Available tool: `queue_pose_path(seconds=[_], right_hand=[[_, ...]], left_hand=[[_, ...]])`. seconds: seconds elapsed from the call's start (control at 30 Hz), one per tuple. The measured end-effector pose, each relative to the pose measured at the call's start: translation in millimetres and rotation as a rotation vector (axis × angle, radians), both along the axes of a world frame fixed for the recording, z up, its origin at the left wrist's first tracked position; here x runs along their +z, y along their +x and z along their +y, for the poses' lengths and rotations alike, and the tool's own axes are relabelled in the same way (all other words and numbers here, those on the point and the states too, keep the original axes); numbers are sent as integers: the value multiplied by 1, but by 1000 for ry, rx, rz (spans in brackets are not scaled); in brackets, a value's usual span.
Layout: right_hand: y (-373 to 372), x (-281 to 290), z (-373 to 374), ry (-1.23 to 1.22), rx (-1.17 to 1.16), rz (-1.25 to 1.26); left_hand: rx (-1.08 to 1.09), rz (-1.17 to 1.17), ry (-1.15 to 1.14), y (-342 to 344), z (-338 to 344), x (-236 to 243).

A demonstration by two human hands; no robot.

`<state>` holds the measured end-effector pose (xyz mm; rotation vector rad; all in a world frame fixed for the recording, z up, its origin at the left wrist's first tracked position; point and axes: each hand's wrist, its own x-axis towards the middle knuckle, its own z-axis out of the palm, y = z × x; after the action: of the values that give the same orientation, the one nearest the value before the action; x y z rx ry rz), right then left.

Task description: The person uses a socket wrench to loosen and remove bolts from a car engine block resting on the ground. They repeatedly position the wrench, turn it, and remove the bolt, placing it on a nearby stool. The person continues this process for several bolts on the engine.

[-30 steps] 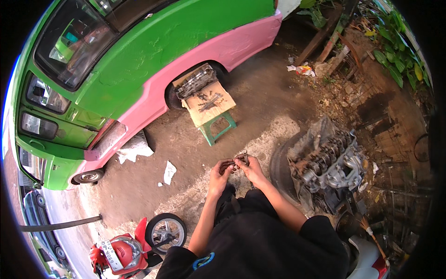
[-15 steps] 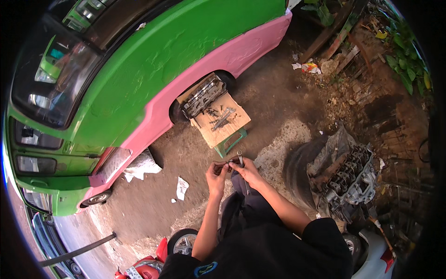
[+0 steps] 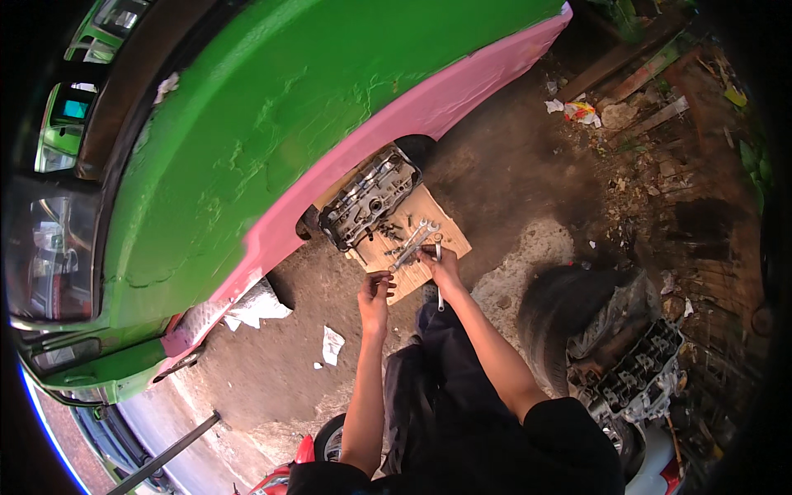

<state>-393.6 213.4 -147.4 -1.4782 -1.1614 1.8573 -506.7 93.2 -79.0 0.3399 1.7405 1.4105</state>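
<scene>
My right hand (image 3: 440, 267) is closed on a combination wrench (image 3: 440, 299), whose shaft hangs down along the palm. Its fingers reach over the front right part of a cardboard-topped stool (image 3: 450, 239). Beside them lie more wrenches (image 3: 412, 245) on the cardboard. My left hand (image 3: 376, 290) is at the near left edge of that top, its fingers loosely bent and apart, with nothing visible in them. Small dark bolts (image 3: 391, 232) are scattered behind the wrenches. A metal engine part like a valve cover or cylinder head (image 3: 371, 198) rests at the back of the stool.
A green and pink van (image 3: 272, 157) stands close behind the stool. To the right, an engine cylinder head (image 3: 631, 371) sits by a large tyre (image 3: 549, 318). White scraps (image 3: 332, 345) lie on the dirt floor. A red motorcycle (image 3: 305, 452) is at the lower left.
My hands were together over a small piece; now they are apart and farther forward, at the stool. The right hand keeps the wrench. The view has shifted toward the stool.
</scene>
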Motion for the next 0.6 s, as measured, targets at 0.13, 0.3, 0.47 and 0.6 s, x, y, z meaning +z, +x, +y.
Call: queue_pose_path(seconds=[0.13,0.3,0.47,0.6], right_hand=[[-32,-71,37,95,59,-215],[-66,-134,64,172,125,-428],[-81,-156,66,217,45,-527],[-65,-146,58,247,-76,-357]], left_hand=[[56,-82,-36,-29,13,-30],[48,-144,-128,-35,20,-65],[14,-181,-115,-31,21,-81],[-18,-197,-156,-28,20,-73]])
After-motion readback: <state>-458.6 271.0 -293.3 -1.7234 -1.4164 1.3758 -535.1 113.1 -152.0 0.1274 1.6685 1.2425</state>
